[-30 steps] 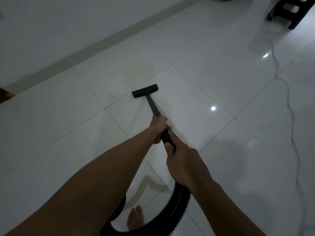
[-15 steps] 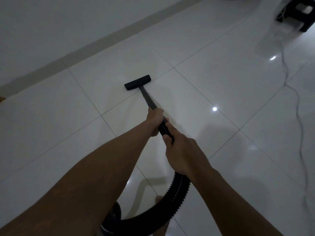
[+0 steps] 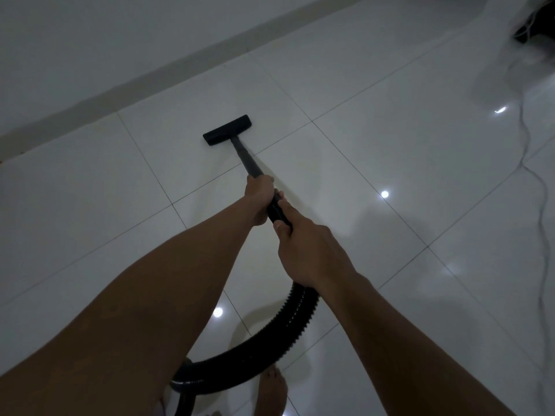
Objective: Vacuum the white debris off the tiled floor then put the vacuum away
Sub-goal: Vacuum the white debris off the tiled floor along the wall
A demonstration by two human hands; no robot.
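Observation:
The black vacuum floor head lies flat on the glossy white tiled floor, near a grout line. Its dark wand slants back toward me. My left hand is wrapped around the wand's lower end. Just behind it, my right hand grips the ribbed hose cuff. The black ribbed hose curves down and left behind my arms toward the vacuum body, which is mostly hidden at the bottom edge. No white debris shows on the dim tiles.
A grey skirting strip and wall run diagonally across the far left. A thin white power cord snakes along the right side toward a dark object at the top right. My bare foot stands beside the hose.
The floor head has slid forward and away from me across the grout line toward the wall, and both arms have stretched further out. The view has shifted forward with it.

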